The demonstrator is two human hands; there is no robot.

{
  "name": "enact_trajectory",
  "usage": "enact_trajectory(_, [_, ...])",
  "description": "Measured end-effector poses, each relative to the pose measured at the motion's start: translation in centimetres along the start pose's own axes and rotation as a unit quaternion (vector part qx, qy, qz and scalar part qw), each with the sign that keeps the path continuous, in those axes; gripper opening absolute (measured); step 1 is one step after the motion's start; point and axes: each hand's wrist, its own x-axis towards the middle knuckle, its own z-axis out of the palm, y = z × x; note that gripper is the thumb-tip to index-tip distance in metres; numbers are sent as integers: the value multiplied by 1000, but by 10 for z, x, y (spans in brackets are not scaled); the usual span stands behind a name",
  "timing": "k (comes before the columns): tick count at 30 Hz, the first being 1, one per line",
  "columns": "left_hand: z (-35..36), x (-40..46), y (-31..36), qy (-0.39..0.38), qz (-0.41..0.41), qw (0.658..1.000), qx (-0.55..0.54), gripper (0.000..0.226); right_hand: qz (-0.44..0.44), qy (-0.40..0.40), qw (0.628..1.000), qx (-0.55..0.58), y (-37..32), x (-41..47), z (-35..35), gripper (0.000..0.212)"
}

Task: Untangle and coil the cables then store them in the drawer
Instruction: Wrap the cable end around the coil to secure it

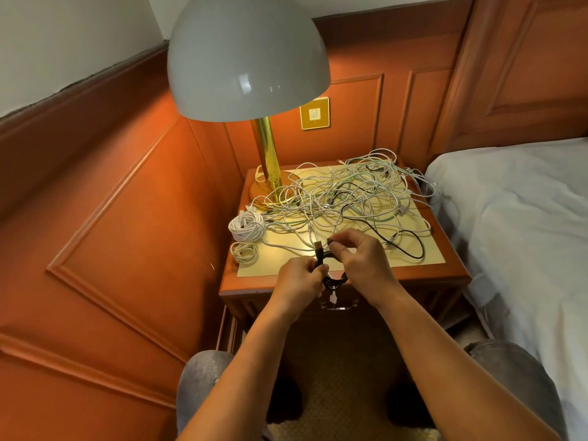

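**Coiling a black cable at the near edge of the nightstand**

Winding is the step in hand. The person's left hand (pixel 300 276) has its grip clamped round a small black coil (pixel 334 279) held just over the worktop's (pixel 423 259) six o'clock edge, while the right hand (pixel 359 253) pinches the black cable's free end between thumb and fingertips, just above the coil. A plug end stands up between the two hands.

At about nine o'clock on the worktop lie two finished white coils: a thick one (pixel 246 226) and, nearer the front, a thin one (pixel 244 251). From the centre out to three o'clock sprawls the tangled heap (pixel 346 192) of white, pale green and black cables, some loops spilling over the edge toward the bed (pixel 509 218). A loose black cable (pixel 410 249) curves at about four o'clock; whether it joins the coil in hand I cannot tell. The lamp (pixel 248 58) stands at eleven o'clock.

The drawer (pixel 337 302) sits directly below the hands, its front shut as far as I can see, with a handle and a small tag showing.

I judge the task well short of done: most cables are unsorted and nothing is stored. The next move calls for tucking or wrapping the free end round the loops so the bundle holds, without letting the left grip slacken, then setting it beside the other coils.
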Motion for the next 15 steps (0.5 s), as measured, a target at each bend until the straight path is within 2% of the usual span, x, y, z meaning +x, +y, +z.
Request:
enact_trajectory(3, [0,-2,-1,-14,-1,998,-59,17,84,34,988,128,-5,15,-3,11])
enact_trajectory(7, [-3,-1,0,-20,-18,983,-183,19,191,42,946,258,3,28,0,12])
enact_trajectory(9, [-7,0,-2,-13,-30,973,-229,18,181,18,959,217,8,28,3,8])
enact_trajectory(12, [-13,1,-8,-8,-48,962,-270,17,106,-13,990,88,11,22,7,5])
enact_trajectory(15, [-15,6,-10,10,-64,957,-282,19,73,-11,995,68,13,15,11,8])
